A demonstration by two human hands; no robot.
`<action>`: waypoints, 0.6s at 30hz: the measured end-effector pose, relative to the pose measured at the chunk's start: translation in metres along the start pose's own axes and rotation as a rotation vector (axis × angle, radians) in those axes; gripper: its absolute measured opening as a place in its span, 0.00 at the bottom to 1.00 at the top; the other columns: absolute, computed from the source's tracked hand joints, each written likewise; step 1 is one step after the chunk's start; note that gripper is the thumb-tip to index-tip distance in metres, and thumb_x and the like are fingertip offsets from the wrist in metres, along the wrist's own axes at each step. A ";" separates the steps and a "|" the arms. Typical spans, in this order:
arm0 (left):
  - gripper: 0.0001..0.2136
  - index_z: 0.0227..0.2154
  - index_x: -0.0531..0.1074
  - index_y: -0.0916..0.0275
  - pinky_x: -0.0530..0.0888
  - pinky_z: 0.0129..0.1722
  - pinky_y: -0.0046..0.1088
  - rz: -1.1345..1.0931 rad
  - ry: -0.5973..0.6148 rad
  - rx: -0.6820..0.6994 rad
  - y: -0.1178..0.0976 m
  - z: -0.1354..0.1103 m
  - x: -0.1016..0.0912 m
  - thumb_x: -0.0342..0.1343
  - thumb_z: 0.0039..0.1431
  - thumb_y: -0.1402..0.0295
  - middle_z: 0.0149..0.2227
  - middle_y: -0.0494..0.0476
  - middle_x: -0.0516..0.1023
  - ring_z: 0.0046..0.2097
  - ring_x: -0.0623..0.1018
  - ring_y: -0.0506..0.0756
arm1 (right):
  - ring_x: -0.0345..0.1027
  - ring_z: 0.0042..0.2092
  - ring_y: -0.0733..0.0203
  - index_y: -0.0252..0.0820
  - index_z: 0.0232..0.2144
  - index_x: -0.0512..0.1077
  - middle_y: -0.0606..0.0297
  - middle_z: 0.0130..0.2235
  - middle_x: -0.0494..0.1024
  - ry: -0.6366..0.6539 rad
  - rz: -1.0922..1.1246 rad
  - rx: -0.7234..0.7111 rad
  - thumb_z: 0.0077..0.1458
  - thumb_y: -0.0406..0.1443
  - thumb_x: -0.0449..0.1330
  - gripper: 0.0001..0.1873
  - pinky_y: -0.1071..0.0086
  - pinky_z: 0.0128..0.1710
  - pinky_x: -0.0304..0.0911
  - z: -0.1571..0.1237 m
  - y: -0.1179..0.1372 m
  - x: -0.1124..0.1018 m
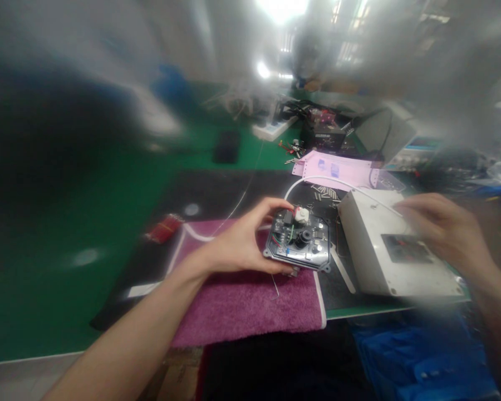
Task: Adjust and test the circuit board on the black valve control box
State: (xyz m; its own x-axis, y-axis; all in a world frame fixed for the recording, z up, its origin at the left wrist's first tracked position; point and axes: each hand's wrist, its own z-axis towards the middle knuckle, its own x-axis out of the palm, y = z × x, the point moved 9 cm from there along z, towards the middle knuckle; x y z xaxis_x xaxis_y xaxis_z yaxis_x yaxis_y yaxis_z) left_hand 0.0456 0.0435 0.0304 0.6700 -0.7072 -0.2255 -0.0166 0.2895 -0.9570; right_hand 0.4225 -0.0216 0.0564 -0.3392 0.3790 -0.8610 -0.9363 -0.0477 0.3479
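Note:
My left hand (246, 239) is closed around an open camera housing (299, 242) with a circuit board, a black lens and a white connector block facing up. The housing is held above a purple towel (250, 312). From behind it a white cable (338, 179) arches over to the right. My right hand (446, 225), a little blurred, pinches that cable's far stretch above a white metal box (367, 250). The cable's end is hidden by the fingers. Below the housing a thin bent hex key (275, 287) shows on the towel.
Several loose screws (325, 192) lie behind the box, near pink sheets (338, 169). A red packet (165, 228) is left of the towel on the black mat (209, 195). A power strip (273, 129) stands further back. Blue material (426, 356) is below the table edge.

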 end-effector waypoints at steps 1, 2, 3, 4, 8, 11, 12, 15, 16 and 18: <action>0.45 0.61 0.62 0.51 0.72 0.65 0.48 0.002 0.003 0.002 0.000 0.000 0.000 0.79 0.41 0.61 0.61 0.60 0.71 0.61 0.75 0.64 | 0.73 0.47 0.58 0.50 0.45 0.80 0.68 0.48 0.79 0.000 0.004 0.000 0.67 0.54 0.59 0.19 0.66 0.47 0.62 0.000 0.000 0.000; 0.45 0.61 0.62 0.51 0.72 0.65 0.48 0.005 0.007 0.002 -0.001 0.000 0.001 0.79 0.41 0.61 0.61 0.60 0.71 0.61 0.75 0.64 | 0.73 0.47 0.57 0.50 0.45 0.80 0.67 0.48 0.79 0.001 0.007 -0.001 0.67 0.53 0.59 0.18 0.65 0.47 0.62 0.000 0.001 0.000; 0.44 0.61 0.62 0.50 0.72 0.65 0.48 0.012 0.010 0.001 -0.001 0.000 0.001 0.79 0.41 0.61 0.61 0.59 0.70 0.61 0.75 0.63 | 0.74 0.47 0.57 0.49 0.45 0.80 0.67 0.48 0.79 -0.001 0.008 -0.002 0.67 0.53 0.59 0.18 0.65 0.47 0.62 0.001 0.003 0.001; 0.44 0.61 0.62 0.50 0.72 0.65 0.47 0.022 0.011 -0.002 -0.001 0.000 0.000 0.79 0.42 0.61 0.61 0.59 0.70 0.61 0.75 0.63 | 0.74 0.47 0.56 0.49 0.45 0.80 0.66 0.48 0.79 -0.006 0.007 -0.006 0.68 0.52 0.60 0.17 0.64 0.48 0.62 0.001 0.004 0.001; 0.45 0.62 0.61 0.48 0.72 0.65 0.47 0.059 0.013 -0.038 0.004 -0.001 -0.001 0.79 0.42 0.62 0.61 0.57 0.70 0.61 0.75 0.63 | 0.73 0.49 0.54 0.49 0.44 0.80 0.64 0.48 0.79 -0.022 -0.013 -0.037 0.69 0.49 0.59 0.15 0.62 0.52 0.64 0.003 0.014 0.001; 0.45 0.63 0.61 0.48 0.73 0.64 0.47 0.068 0.013 -0.051 0.007 -0.001 -0.003 0.78 0.43 0.62 0.62 0.58 0.69 0.62 0.74 0.64 | 0.73 0.50 0.55 0.50 0.44 0.79 0.65 0.48 0.79 -0.012 -0.013 -0.057 0.70 0.49 0.58 0.14 0.62 0.51 0.66 0.004 0.018 0.002; 0.45 0.63 0.61 0.48 0.73 0.64 0.46 0.070 0.014 -0.051 0.007 -0.001 -0.003 0.78 0.43 0.62 0.62 0.58 0.69 0.63 0.74 0.64 | 0.73 0.50 0.56 0.50 0.44 0.79 0.66 0.48 0.79 -0.013 -0.008 -0.061 0.70 0.48 0.59 0.13 0.63 0.51 0.66 0.004 0.019 0.002; 0.46 0.63 0.60 0.47 0.74 0.64 0.45 0.059 0.030 -0.048 0.004 -0.002 -0.002 0.79 0.43 0.62 0.62 0.57 0.70 0.62 0.74 0.63 | 0.73 0.49 0.58 0.50 0.44 0.79 0.68 0.48 0.79 -0.023 0.003 -0.060 0.69 0.47 0.60 0.12 0.64 0.50 0.65 0.003 0.017 0.001; 0.46 0.63 0.60 0.47 0.73 0.64 0.44 0.059 0.036 -0.048 0.003 -0.002 -0.001 0.79 0.42 0.62 0.62 0.57 0.70 0.62 0.74 0.63 | 0.73 0.48 0.58 0.50 0.44 0.79 0.68 0.48 0.79 -0.025 0.004 -0.056 0.69 0.47 0.60 0.12 0.64 0.50 0.65 0.003 0.016 0.002; 0.46 0.63 0.60 0.46 0.73 0.63 0.44 0.070 0.047 -0.048 0.001 -0.004 0.000 0.79 0.42 0.61 0.61 0.56 0.70 0.62 0.75 0.63 | 0.73 0.48 0.58 0.51 0.44 0.79 0.69 0.47 0.79 -0.025 0.007 -0.050 0.69 0.48 0.61 0.12 0.64 0.49 0.64 0.002 0.013 0.003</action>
State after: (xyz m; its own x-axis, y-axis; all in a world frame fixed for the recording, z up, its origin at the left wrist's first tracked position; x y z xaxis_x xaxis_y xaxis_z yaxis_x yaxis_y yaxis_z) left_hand 0.0433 0.0410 0.0291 0.6304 -0.7161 -0.2996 -0.0985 0.3091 -0.9459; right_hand 0.4099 -0.0190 0.0596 -0.3442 0.4018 -0.8486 -0.9374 -0.0966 0.3345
